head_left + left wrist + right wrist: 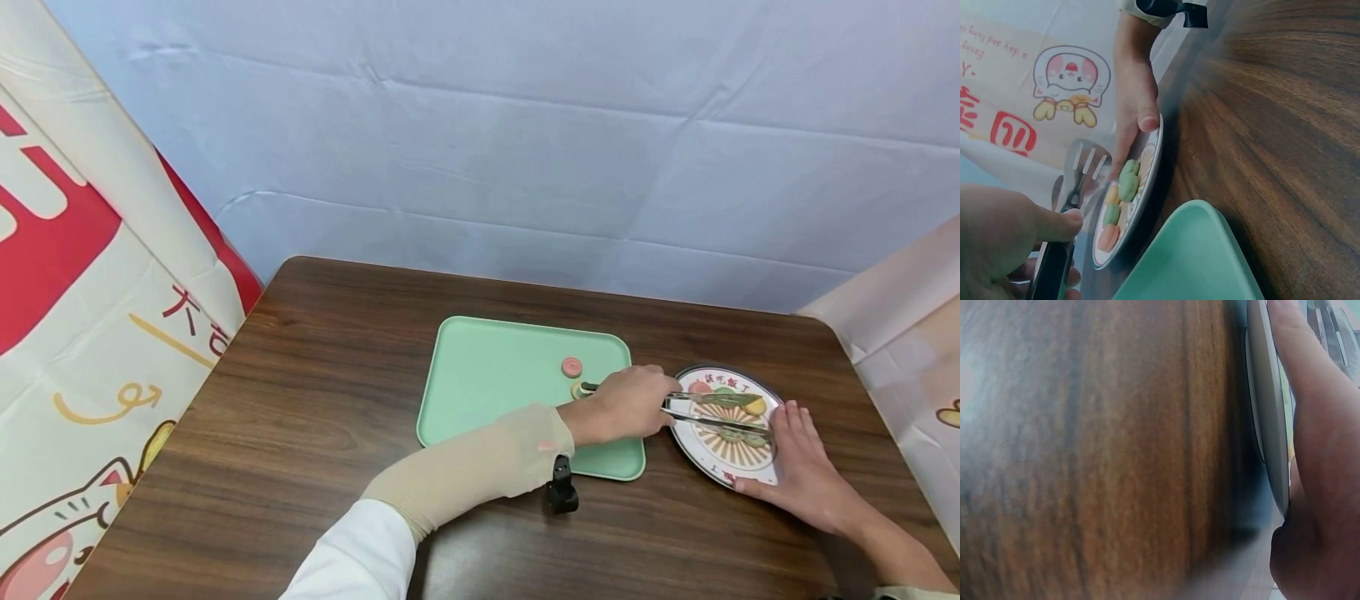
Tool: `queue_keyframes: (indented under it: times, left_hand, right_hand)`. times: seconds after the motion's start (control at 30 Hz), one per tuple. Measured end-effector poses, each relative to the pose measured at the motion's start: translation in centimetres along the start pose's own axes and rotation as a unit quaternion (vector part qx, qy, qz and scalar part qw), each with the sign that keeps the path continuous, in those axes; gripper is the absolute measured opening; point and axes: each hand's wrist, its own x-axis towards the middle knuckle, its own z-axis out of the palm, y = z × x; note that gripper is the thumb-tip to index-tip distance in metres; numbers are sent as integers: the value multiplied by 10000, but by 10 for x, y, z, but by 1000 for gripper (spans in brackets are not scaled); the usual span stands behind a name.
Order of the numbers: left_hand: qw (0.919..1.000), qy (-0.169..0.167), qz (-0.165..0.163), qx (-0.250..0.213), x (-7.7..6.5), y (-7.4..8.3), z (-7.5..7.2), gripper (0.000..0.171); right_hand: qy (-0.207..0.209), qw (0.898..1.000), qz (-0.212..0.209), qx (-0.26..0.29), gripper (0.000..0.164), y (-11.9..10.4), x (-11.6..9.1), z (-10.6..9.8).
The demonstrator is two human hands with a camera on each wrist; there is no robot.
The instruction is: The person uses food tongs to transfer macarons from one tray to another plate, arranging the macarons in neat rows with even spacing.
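Note:
My left hand [633, 402] grips metal food tongs [716, 415] with a dark handle. The tongs' two arms are spread over a round patterned plate [701, 458], and their slotted head [1088, 165] shows in the left wrist view. Several macarons lie on the plate, among them a green macaron [1128, 186], a pink macaron [1109, 238] and a yellow one [754, 406]. At the plate's right edge my right hand [813, 475] rests with fingers fairly straight, its thumb over the rim. The right wrist view shows that thumb along the plate's edge [1272, 412].
A mint-green tray [487, 375] lies left of the plate, partly beneath my left forearm. On it sit a pink macaron [572, 367] and a pale yellow one [577, 390], partly hidden. The dark wooden table [300, 400] meets a white cloth backdrop [450, 167].

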Motion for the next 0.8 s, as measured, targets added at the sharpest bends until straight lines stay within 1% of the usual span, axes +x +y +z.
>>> queue_keyframes:
  times: [0.17, 0.43, 0.63, 0.8]
  left_hand:
    - [10000, 25, 19, -26, -2, -1, -2, 41]
    - [9998, 143, 9, -144, -6, -7, -7, 40]
    - [9994, 116, -36, -319, -9, -12, -10, 43]
    - [9994, 156, -4, -302, -12, -16, -11, 41]
  right_hand:
    - [-23, 10000, 26, 33, 134, 2, 0, 1]
    - [64, 9999, -85, 80, 133, 5, -1, 4]
    - [11, 10000, -18, 70, 133, 3, 0, 1]
    - [-3, 10000, 9, 84, 133, 2, 1, 0]
